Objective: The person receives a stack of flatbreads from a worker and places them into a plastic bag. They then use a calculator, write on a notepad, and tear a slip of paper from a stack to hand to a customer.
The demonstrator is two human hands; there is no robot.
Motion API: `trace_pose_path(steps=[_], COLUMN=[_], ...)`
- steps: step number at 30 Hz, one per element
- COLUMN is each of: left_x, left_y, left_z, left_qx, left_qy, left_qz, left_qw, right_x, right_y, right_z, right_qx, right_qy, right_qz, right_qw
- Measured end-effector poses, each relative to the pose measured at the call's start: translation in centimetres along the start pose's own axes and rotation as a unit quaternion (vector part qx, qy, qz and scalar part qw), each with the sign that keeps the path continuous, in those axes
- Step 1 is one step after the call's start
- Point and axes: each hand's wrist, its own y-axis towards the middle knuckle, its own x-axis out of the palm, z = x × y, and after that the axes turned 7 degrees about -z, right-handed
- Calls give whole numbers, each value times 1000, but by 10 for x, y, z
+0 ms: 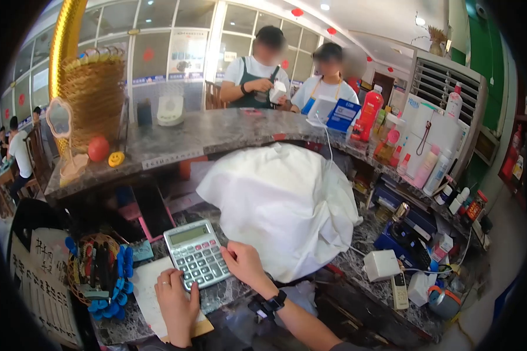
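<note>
A silver calculator (198, 254) with a grey display lies tilted on the dark marble desk. At its right edge, my right hand (247, 267) has its fingers curled against the casing, gripping that side. Below the calculator, my left hand (178, 305) rests with fingers stretched out and the thumb by the lower corner. A white paper pad (151, 292) lies partly under my left hand. Just beyond my right hand, a large white cloth (281, 205) covers something whose shape is hidden.
A basket of pens and blue clips (99, 269) stands left, near a dark phone (151, 212). Beyond the raised counter (216, 133) stand two people, one holding a small white box (277, 92). Bottles, a white cube box (382, 265) and a remote (399, 291) crowd the right.
</note>
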Motion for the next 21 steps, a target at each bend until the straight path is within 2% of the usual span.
trace_pose_path(steps=[21], left_x=[-2], left_y=[-1], left_z=[3], left_qx=[4], left_qy=[4], left_qz=[2], left_qw=[1000], right_x=[1], right_y=[0], right_z=[-1], right_qx=[9], right_qy=[-21], right_qz=[-2], right_qw=[1000])
